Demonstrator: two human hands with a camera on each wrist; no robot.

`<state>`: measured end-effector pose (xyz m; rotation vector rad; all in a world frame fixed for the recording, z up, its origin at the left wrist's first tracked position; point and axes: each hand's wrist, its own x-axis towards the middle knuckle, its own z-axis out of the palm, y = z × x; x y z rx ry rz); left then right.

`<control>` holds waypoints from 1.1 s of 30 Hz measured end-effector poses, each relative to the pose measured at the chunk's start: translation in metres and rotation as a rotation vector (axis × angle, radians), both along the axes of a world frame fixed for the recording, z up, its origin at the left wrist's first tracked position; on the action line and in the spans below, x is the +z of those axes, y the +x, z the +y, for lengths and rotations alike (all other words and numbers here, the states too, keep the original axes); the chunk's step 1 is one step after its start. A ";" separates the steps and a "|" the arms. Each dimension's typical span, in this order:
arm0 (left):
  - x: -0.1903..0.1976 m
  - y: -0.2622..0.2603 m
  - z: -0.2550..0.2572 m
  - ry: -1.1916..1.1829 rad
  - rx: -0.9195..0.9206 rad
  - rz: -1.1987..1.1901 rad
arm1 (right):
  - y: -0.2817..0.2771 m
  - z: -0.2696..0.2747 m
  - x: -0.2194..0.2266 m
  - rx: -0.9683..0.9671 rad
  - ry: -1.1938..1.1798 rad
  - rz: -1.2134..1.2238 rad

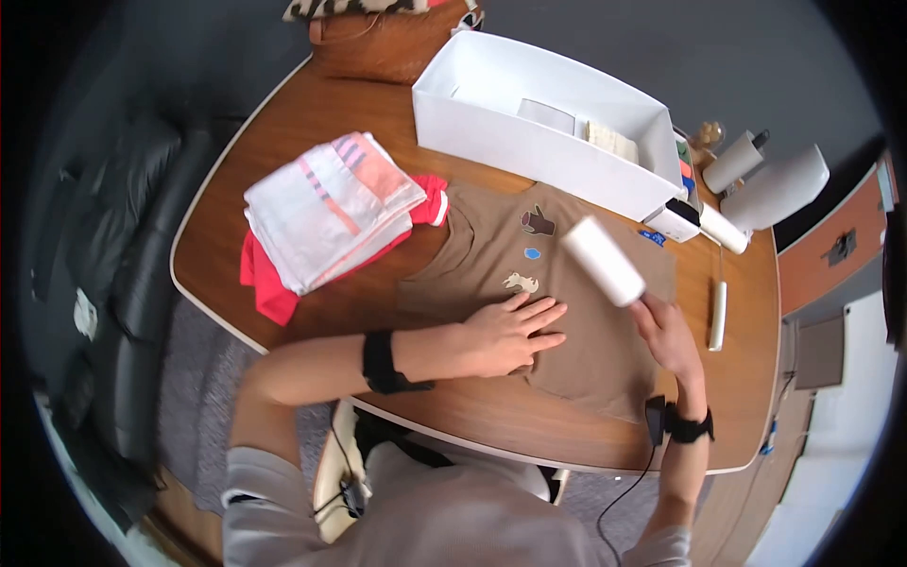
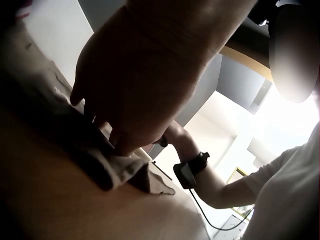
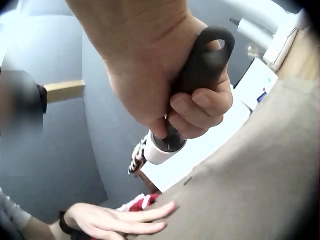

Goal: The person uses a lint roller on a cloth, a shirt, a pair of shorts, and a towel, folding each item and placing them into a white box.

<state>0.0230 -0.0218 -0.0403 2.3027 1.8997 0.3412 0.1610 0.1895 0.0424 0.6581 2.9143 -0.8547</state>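
A brown T-shirt (image 1: 590, 350) with small printed motifs lies spread on the wooden table. Fingers spread, my left hand (image 1: 505, 338) rests on the lower part of the shirt. My right hand (image 1: 669, 335) grips a lint roller by its dark handle (image 3: 205, 62), which has a hanging loop at the end. The white lint roller (image 1: 605, 262) is over the right half of the shirt, angled toward the upper left in the head view. In the left wrist view the left hand (image 2: 135, 80) is in shadow, with bunched shirt fabric (image 2: 120, 170) below its fingers.
Folded white and pink clothes (image 1: 331, 213) sit on a red garment (image 1: 269, 293) at the left. A long white bin (image 1: 539, 146) stands behind the shirt, a brown leather bag (image 1: 378, 52) behind that. White rolls lie at the table's right side, one a slim white stick (image 1: 718, 317).
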 end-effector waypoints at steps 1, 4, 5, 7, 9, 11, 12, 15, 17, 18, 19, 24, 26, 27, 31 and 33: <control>-0.002 0.003 0.000 0.026 0.027 -0.001 | -0.012 -0.003 -0.010 0.082 0.067 -0.011; -0.004 0.012 -0.001 0.022 0.016 -0.029 | -0.036 -0.013 -0.025 0.276 0.222 -0.072; -0.004 0.015 -0.003 0.028 0.012 -0.033 | -0.040 -0.018 -0.024 0.311 0.233 -0.108; -0.006 0.020 -0.008 0.048 0.015 -0.048 | -0.047 -0.019 -0.025 0.325 0.276 -0.141; -0.010 0.021 -0.010 0.047 -0.012 -0.054 | -0.049 -0.015 -0.028 0.280 0.341 -0.150; -0.006 0.024 -0.011 0.025 -0.043 -0.061 | -0.055 -0.002 -0.036 0.205 0.378 -0.073; -0.003 0.025 -0.012 0.001 -0.057 -0.068 | -0.058 0.006 -0.039 0.169 0.401 -0.037; 0.000 0.028 -0.014 -0.010 -0.084 -0.060 | -0.065 0.029 -0.044 0.091 0.404 -0.072; 0.002 0.031 -0.017 -0.036 -0.088 -0.068 | -0.061 0.037 -0.047 0.086 0.414 -0.086; 0.004 0.031 -0.018 -0.050 -0.088 -0.071 | -0.057 0.038 -0.048 0.079 0.426 -0.071; 0.005 0.033 -0.019 -0.056 -0.099 -0.074 | -0.053 0.038 -0.049 0.071 0.438 -0.058; 0.005 0.041 -0.022 -0.073 -0.161 -0.103 | -0.039 0.041 -0.050 -0.081 0.517 -0.077; 0.008 0.044 -0.020 -0.131 -0.198 -0.117 | -0.031 0.044 -0.048 -0.117 0.598 -0.021; 0.010 0.046 -0.019 -0.158 -0.214 -0.123 | -0.026 0.042 -0.042 -0.142 0.617 -0.022; 0.023 0.047 -0.010 -0.253 -0.285 -0.095 | -0.015 0.021 -0.027 -0.018 0.588 0.127; 0.023 0.045 -0.002 -0.176 -0.256 -0.086 | -0.008 0.003 -0.022 0.192 0.494 0.161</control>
